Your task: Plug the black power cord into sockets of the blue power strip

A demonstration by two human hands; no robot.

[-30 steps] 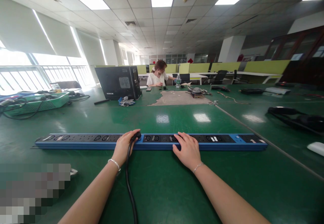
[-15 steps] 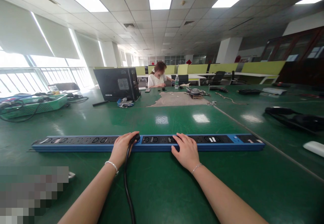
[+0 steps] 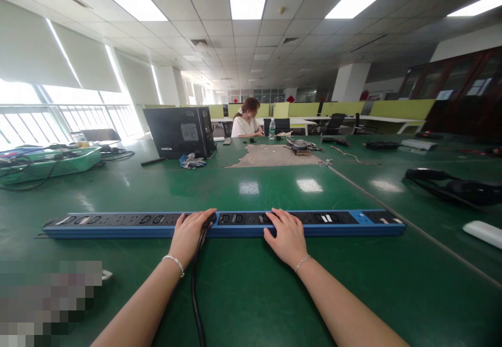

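Observation:
A long blue-and-black power strip (image 3: 251, 229) with many sockets along its top lies across the green table in front of me. My left hand (image 3: 190, 236) is closed round a black plug (image 3: 209, 220) at the strip's middle. From the plug, a thick black cord (image 3: 195, 284) runs down towards me. Whether the plug's prongs sit in a socket is hidden by my fingers. My right hand (image 3: 287, 234) rests on the strip right of the middle, its fingers spread over the sockets and its thumb at the near edge.
A black computer case (image 3: 176, 132) stands at the back left beside gloves (image 3: 192, 161). At far left is a green basket (image 3: 74, 163) of cables. Black items (image 3: 451, 187) lie at right. A person (image 3: 247, 119) sits across the table near a water bottle (image 3: 272, 128).
My view has shifted slightly, so the scene sits a little further left. Both hands keep their places on the strip. The person opposite has drawn an arm in.

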